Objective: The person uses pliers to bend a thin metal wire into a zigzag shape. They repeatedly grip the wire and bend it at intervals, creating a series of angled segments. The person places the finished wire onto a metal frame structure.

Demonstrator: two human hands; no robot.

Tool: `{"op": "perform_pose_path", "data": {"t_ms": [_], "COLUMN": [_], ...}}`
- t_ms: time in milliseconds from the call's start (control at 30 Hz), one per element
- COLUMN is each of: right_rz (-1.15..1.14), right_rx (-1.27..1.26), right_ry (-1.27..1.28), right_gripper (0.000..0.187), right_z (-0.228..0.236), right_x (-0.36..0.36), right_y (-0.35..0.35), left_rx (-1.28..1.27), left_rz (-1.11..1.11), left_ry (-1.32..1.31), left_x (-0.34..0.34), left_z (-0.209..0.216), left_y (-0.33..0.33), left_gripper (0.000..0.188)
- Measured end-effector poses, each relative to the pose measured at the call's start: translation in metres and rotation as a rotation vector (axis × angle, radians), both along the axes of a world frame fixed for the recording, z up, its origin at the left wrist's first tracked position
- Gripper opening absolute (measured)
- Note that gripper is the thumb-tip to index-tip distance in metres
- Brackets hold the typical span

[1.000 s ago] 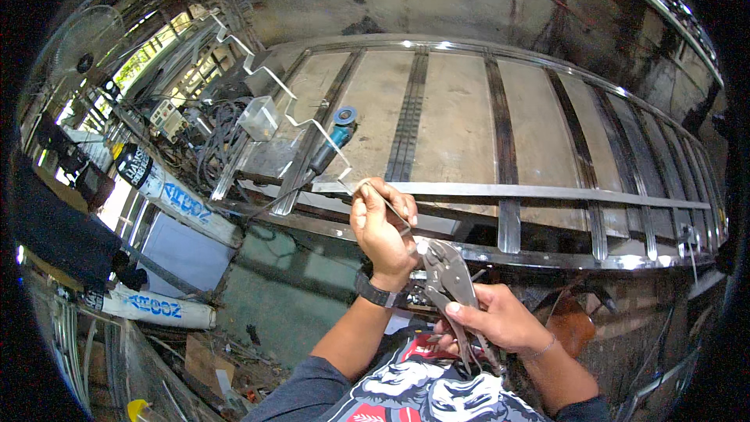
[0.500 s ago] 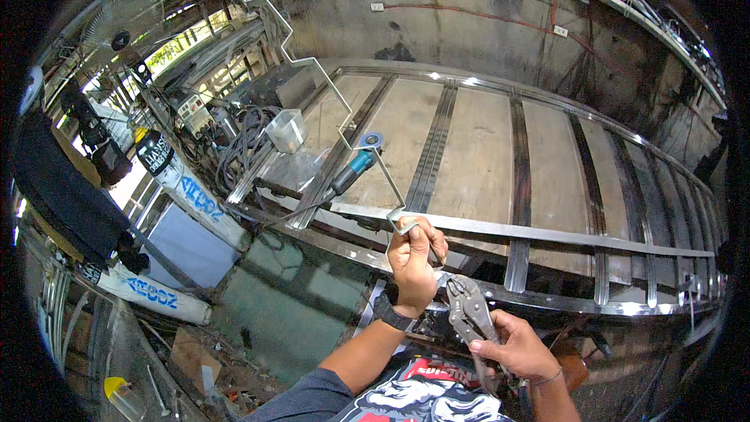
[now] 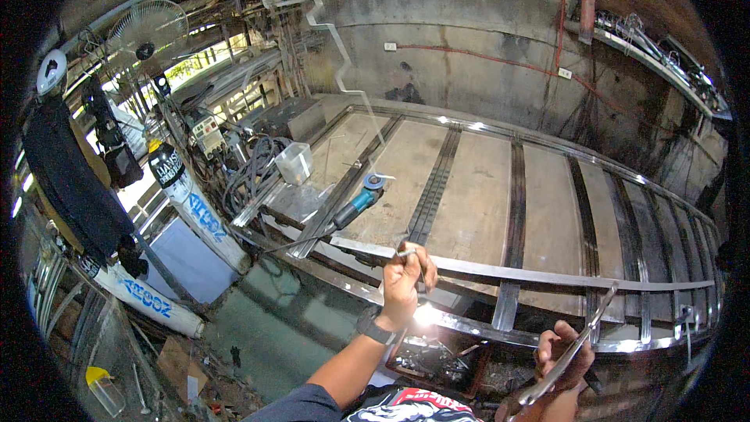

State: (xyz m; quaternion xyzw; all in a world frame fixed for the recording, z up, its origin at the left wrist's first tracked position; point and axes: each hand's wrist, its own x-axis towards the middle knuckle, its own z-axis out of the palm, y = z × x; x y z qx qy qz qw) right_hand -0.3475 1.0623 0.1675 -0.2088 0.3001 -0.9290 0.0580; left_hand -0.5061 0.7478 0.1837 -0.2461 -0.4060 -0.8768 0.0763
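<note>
A long thin metal bar bent in zigzags [image 3: 341,48] rises away from me over the steel frame [image 3: 508,316]. My left hand [image 3: 405,289] is closed around its near end. Part of the bar is blurred and hard to follow near the grinder. My right hand [image 3: 564,353], lower right, grips locking pliers [image 3: 569,359], now seen edge-on and angled up to the right. Their jaws are apart from the bar. Beyond my left hand, a teal angle grinder [image 3: 361,205] lies across the frame's left end.
A flat metal strip [image 3: 508,272] runs lengthwise over the frame. A clear plastic bin [image 3: 294,162] and coiled cables [image 3: 254,172] sit at the back left. Gas cylinders [image 3: 195,207] stand on the left. Below my left hand is a box of metal scraps [image 3: 437,355].
My right hand has swung the pliers away to the right, off from my left hand. The zigzag bar has shifted and tilted with my left hand. The view has tipped up slightly.
</note>
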Motion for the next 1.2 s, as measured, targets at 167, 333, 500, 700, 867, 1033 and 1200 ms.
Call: {"op": "perform_pose_path", "data": {"t_ms": [167,333,500,700,867,1033,1200], "right_rz": [-0.068,-0.155,0.014,0.140,0.302,0.408,0.367], "right_rx": [-0.214,0.257,0.185,0.248,0.291,0.312,0.376], "right_ry": [-0.133,-0.083,-0.238,-0.337,-0.340,-0.304,-0.250], "right_gripper": [0.070,0.062,0.064,0.065,0.057,0.053,0.049], "right_z": [0.052,0.063,0.064,0.084,0.090,0.093,0.102], "right_x": [-0.004,-0.018,-0.011,-0.006,-0.013,-0.013,-0.018], "right_y": [-0.038,-0.028,-0.013,0.003,0.004,0.013,0.018], "left_rx": [-0.209,-0.331,-0.435,-0.542,-0.683,-0.863,-0.925], "left_rz": [-0.050,-0.183,-0.158,-0.253,-0.138,-0.046,0.009], "left_ry": [-0.013,-0.108,-0.099,-0.107,-0.026,0.156,0.303], "left_x": [0.022,0.039,0.043,0.051,0.065,0.071,0.076], "left_z": [-0.006,-0.019,-0.013,0.007,0.020,0.022,0.026], "left_y": [0.019,0.039,0.045,0.055,0.069,0.075,0.076], "left_gripper": [0.038,0.028,0.026,0.029,0.023,0.017,0.013]}}
